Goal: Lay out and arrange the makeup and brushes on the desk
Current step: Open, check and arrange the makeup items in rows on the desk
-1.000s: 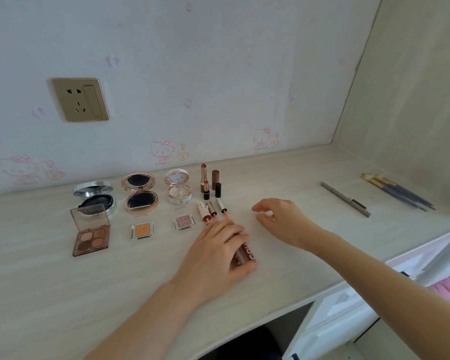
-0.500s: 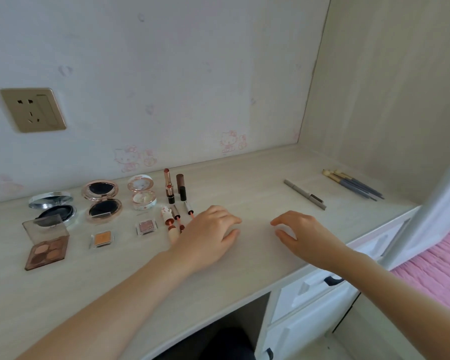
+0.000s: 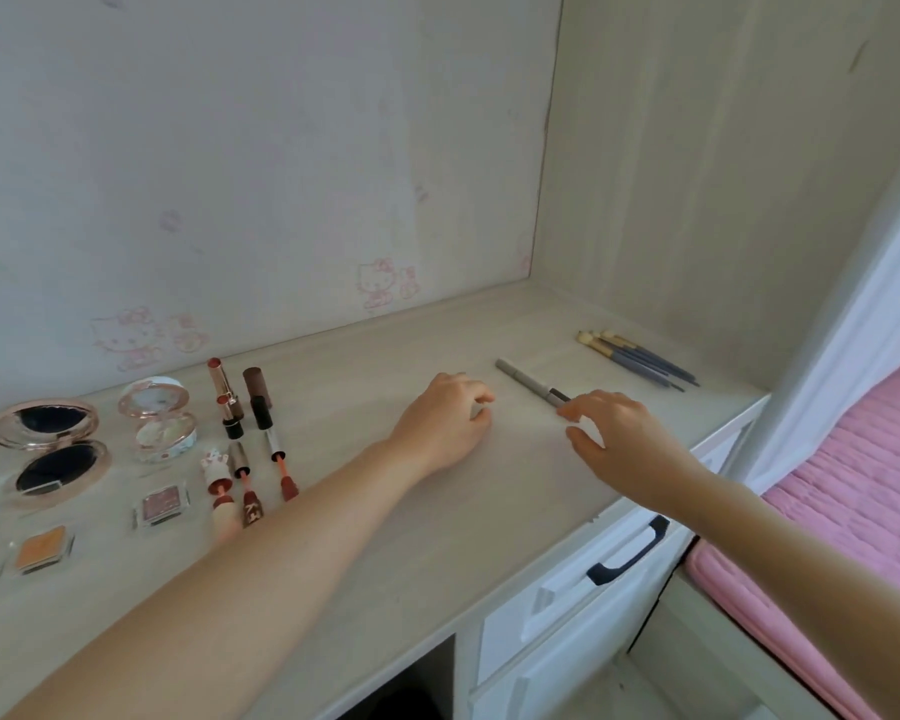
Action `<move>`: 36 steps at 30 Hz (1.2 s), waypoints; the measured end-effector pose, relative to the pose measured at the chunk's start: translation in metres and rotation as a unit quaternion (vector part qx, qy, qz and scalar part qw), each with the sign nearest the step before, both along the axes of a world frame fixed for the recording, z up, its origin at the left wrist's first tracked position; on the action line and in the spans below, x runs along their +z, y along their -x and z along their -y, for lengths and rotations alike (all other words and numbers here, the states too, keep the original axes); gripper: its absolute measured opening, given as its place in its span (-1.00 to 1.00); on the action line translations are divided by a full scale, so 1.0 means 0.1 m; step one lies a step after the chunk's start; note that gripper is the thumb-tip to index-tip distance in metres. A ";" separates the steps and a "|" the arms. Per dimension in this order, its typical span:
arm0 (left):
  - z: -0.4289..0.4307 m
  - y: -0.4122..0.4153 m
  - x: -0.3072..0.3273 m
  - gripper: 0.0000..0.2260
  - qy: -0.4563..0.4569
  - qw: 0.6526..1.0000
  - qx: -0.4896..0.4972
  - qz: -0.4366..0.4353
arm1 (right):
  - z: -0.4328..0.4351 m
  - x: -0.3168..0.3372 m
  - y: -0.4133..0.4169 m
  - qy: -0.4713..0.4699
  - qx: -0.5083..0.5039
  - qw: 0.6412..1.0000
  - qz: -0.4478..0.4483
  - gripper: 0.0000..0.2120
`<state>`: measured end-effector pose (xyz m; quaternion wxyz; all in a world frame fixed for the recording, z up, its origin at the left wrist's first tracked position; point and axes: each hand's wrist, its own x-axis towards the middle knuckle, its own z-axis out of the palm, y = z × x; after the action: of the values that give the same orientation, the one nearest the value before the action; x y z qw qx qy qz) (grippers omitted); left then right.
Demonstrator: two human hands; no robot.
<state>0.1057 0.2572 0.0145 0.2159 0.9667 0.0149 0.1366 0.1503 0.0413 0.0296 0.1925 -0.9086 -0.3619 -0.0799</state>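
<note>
Grey pencil [image 3: 528, 381] end hidden by spread right hand [image 3: 627, 441], left hand [image 3: 440, 426] loosely curled, empty

Desk [image 3: 437, 543], pale wood-grain. 9 o'clock: open compacts [image 3: 48, 449], eyeshadow pans [image 3: 159, 505], upright lipsticks [image 3: 228, 402], lip glosses [image 3: 245, 485] lying flat. 1 o'clock: grey pencil [image 3: 528, 380], diagonal. 2 o'clock: brushes [image 3: 640, 358], bundled.

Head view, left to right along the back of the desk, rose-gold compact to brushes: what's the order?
Rose-gold compact → white floral compact → upright lipsticks → left hand → grey pencil → brushes. Right hand omitted: it overlaps the pencil and brushes.
</note>
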 end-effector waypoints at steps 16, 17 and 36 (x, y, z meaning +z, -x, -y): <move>-0.02 -0.82 -0.08 -0.57 0.051 0.994 0.059 -0.074 | -0.09 -0.19 -0.37 0.002 -0.096 0.995 0.022 -0.80; -0.03 -0.83 -0.09 -0.58 0.050 0.994 0.056 -0.075 | -0.09 -0.20 -0.37 0.003 -0.097 0.995 0.022 -0.80; -0.10 -0.68 -0.15 -0.68 0.051 0.997 0.060 0.005 | -0.11 -0.24 -0.30 -0.014 -0.088 0.996 0.018 -0.82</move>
<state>0.1740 0.2669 -0.0001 0.2563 0.9512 0.0785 0.1528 0.1803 0.0525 0.0060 0.1906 -0.9326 -0.2829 -0.1175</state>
